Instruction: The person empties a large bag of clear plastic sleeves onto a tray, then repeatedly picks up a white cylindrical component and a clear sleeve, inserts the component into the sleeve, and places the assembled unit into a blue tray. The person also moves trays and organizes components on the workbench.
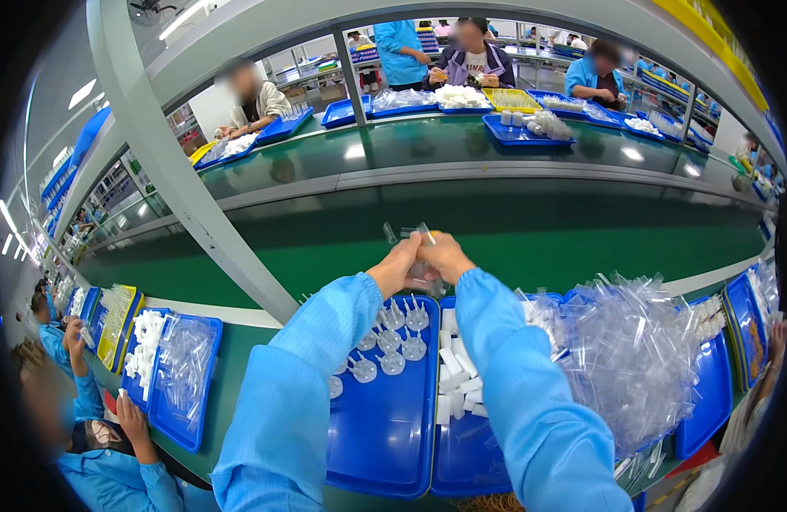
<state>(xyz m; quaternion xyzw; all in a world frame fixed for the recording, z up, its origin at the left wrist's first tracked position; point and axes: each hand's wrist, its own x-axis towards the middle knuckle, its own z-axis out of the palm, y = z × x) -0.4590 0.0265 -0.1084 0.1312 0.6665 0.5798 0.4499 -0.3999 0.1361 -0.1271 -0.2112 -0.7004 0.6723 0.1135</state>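
Observation:
Out in front, over the green work surface, my left hand and my right hand meet with their fingers closed. Clear plastic tubes stick out above the fingers, and more clear plastic shows below them. Which hand grips which tube is partly hidden. Nearer to me, under my left forearm, a blue tray bears several translucent round-based pieces with upright prongs. Short white cylinders lie in another blue tray between my forearms.
A tall heap of clear plastic sleeves rises right of my right forearm. A grey post slants across the left side. On the left, a co-worker's hand is near trays of white pieces. More people sit across the line.

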